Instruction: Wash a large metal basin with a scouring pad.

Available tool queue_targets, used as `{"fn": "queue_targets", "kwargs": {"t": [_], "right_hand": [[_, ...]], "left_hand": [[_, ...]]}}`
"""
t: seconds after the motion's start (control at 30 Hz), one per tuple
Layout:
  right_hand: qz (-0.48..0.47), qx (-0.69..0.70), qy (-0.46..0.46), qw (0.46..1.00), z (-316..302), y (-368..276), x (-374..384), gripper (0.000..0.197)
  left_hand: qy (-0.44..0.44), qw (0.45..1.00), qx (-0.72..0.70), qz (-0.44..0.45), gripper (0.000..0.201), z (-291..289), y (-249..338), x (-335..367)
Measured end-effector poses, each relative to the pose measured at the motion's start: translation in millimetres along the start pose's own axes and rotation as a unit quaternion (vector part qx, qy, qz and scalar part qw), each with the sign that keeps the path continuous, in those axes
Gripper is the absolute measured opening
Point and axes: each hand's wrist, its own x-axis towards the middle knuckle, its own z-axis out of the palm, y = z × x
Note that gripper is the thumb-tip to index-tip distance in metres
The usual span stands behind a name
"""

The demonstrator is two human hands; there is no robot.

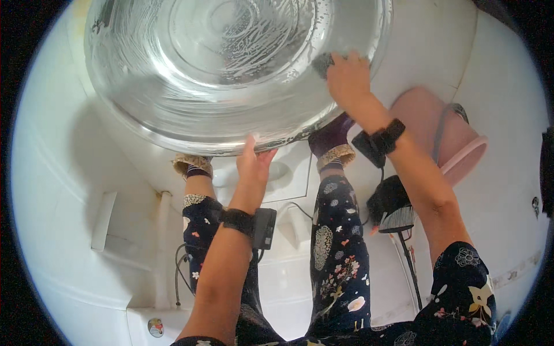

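Note:
A large round metal basin point(173, 106), wet and streaked with suds, fills the upper part of the head view. My left hand point(253, 170) grips the basin's near rim, the thumb over the edge and the other fingers partly hidden beneath it. On the right side of the basin's inner surface, my right hand point(351, 83) presses a dark grey scouring pad point(322, 66). The fingers are closed around the pad, which shows only at their left side.
A pink bucket point(424, 115) lies tipped on its side at the right. Nearer me is a black-headed brush point(392, 205) with a long handle. A white pipe point(164, 248) runs along the left, beside a dark thin hose point(178, 274). My feet stand just below the basin.

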Motion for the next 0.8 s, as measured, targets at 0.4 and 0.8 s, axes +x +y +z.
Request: {"fn": "queue_targets", "kwargs": {"t": [0.4, 0.8], "right_hand": [[-0.105, 0.216, -0.173, 0.955, 31.5, -91.1, -40.8, 0.025], [0.138, -0.010, -0.096, 0.986, 84.6, -34.6, 9.5, 0.036]], "left_hand": [[0.032, 0.998, -0.032, -0.038, 0.068, -11.4, 10.0, -1.4], [0.062, 0.994, 0.084, 0.011, 0.069, 12.0, 30.8, -12.7]]}}
